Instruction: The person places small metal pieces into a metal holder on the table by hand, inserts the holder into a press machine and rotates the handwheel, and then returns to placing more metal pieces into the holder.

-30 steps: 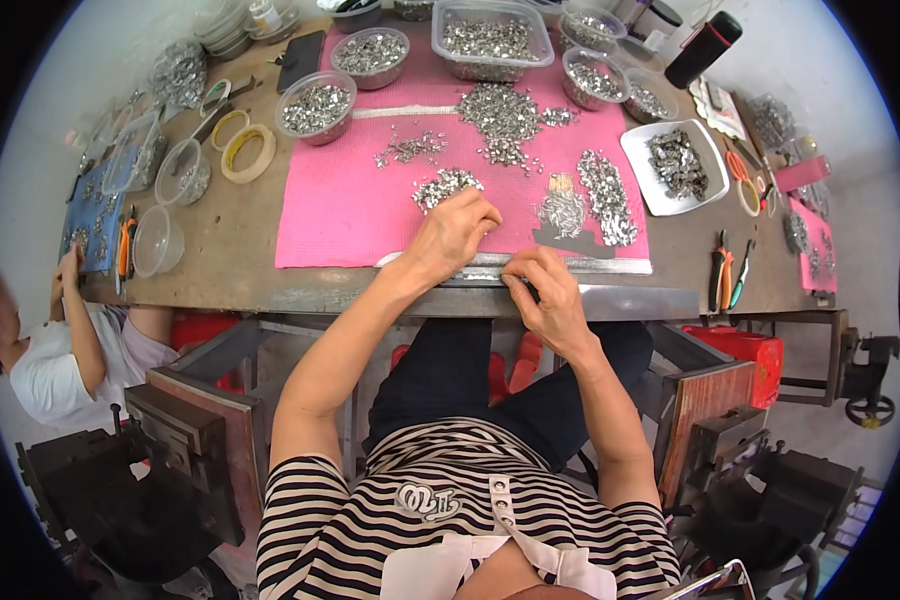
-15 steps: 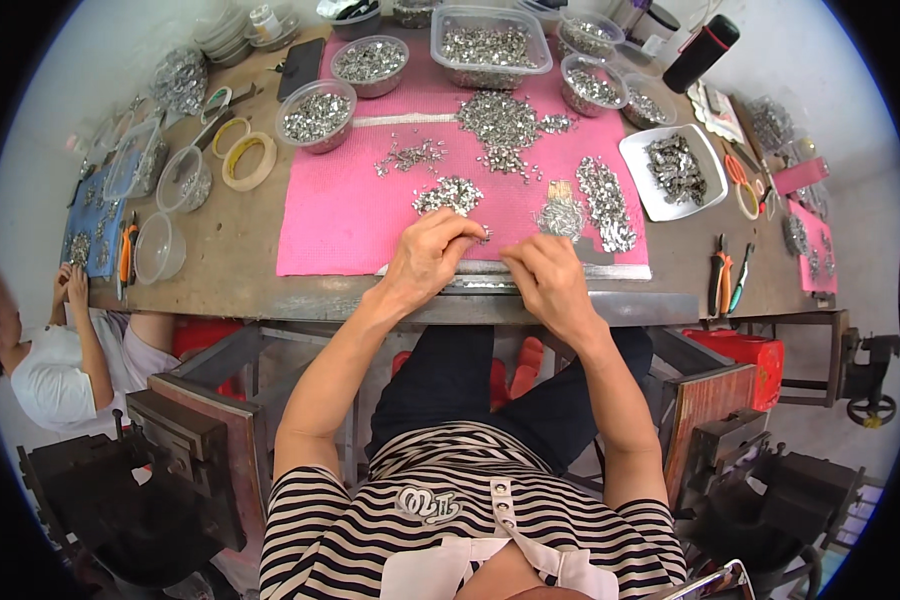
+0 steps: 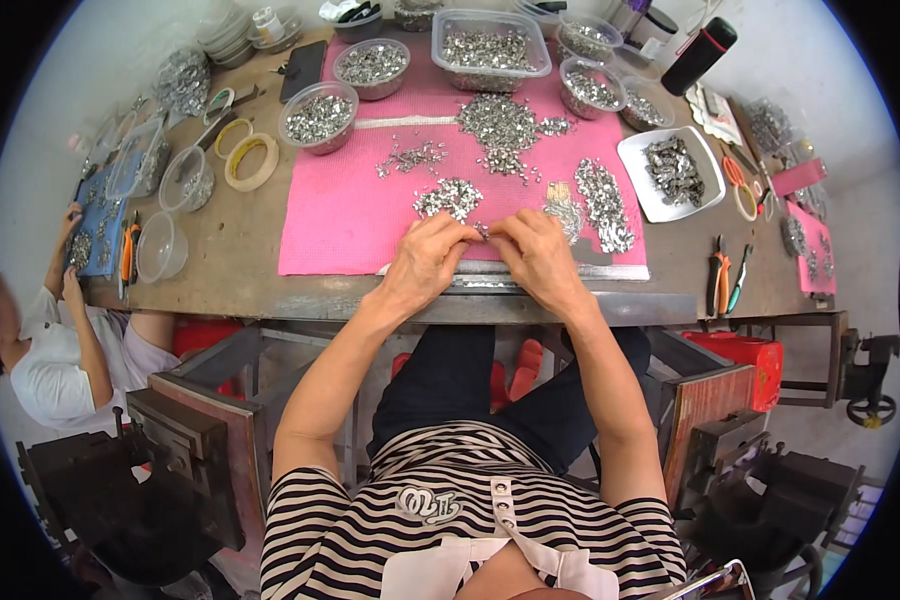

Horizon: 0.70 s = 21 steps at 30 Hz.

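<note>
My left hand [image 3: 430,258] is closed in a pinch around a small silvery metal piece [image 3: 482,230] over the pink mat. Opposite it, my right hand [image 3: 538,258] has its fingertips pinched together at the same spot, nearly touching the left ones. What my right fingers hold is too small to make out. Just beyond my left hand lies a little heap of shiny metal pieces [image 3: 448,197]. Thin silvery strips [image 3: 566,218] lie past my right hand, with a longer pile of flat pieces [image 3: 603,205] beside them. A metal bar [image 3: 485,281] runs along the table edge below both hands.
Plastic tubs of metal parts [image 3: 318,118] line the mat's far side. A white dish [image 3: 708,190], pliers [image 3: 718,278], tape rolls [image 3: 250,163] and an empty round tub [image 3: 160,248] surround the mat. At far left, a co-worker [image 3: 55,350] sits by a blue mat [image 3: 100,235].
My right hand has moved left and slightly away from me, bringing its fingertips up to my left hand's. My left hand has barely moved. The co-worker's hands have moved apart.
</note>
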Available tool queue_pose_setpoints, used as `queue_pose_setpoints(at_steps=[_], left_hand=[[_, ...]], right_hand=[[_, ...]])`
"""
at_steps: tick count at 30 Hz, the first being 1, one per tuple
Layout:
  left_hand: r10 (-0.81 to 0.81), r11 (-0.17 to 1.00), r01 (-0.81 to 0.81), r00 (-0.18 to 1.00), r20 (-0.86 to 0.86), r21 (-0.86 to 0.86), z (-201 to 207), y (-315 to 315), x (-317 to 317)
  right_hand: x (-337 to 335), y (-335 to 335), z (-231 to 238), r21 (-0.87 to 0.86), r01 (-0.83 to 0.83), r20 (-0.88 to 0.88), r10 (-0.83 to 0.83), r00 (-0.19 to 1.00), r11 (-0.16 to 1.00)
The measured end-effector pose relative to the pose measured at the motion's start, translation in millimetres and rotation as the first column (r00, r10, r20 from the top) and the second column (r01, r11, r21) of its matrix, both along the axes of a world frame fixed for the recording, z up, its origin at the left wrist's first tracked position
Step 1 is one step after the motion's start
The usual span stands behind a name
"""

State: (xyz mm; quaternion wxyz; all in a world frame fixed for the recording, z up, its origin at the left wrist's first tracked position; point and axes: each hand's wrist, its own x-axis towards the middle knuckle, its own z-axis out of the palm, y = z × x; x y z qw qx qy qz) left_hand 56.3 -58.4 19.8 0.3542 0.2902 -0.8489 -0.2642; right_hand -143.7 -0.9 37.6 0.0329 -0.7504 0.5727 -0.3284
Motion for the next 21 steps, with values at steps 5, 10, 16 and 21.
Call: queue_pose_setpoints(at_steps=[5, 10, 16, 21], left_hand=[[0.087, 0.994, -0.08, 0.992, 0.09, -0.08, 2.3, 3.0, 5.4], [0.076, 0.988, -0.054, 0.985, 0.153, -0.143, 9.0, 5.0, 9.0], [0.078, 0.988, -0.054, 0.983, 0.163, -0.147, 9.2, 4.7, 6.7], [0.06, 0.98, -0.022, 0.98, 0.189, -0.197, 10.7, 3.5, 6.7]], right_hand=[[-0.9, -5.1, -8.1, -0.002, -0.009, -0.062, 0.009, 0.998, 1.0], [-15.6, 1.4, -8.4, 0.017, 0.049, -0.028, -0.049, 0.998, 0.999], [-6.4, 4.7, 4.2, 0.047, -0.053, 0.018, 0.052, 0.998, 0.997], [-4.7, 5.1, -3.0, 0.059, -0.038, -0.01, 0.039, 0.999, 0.997]])
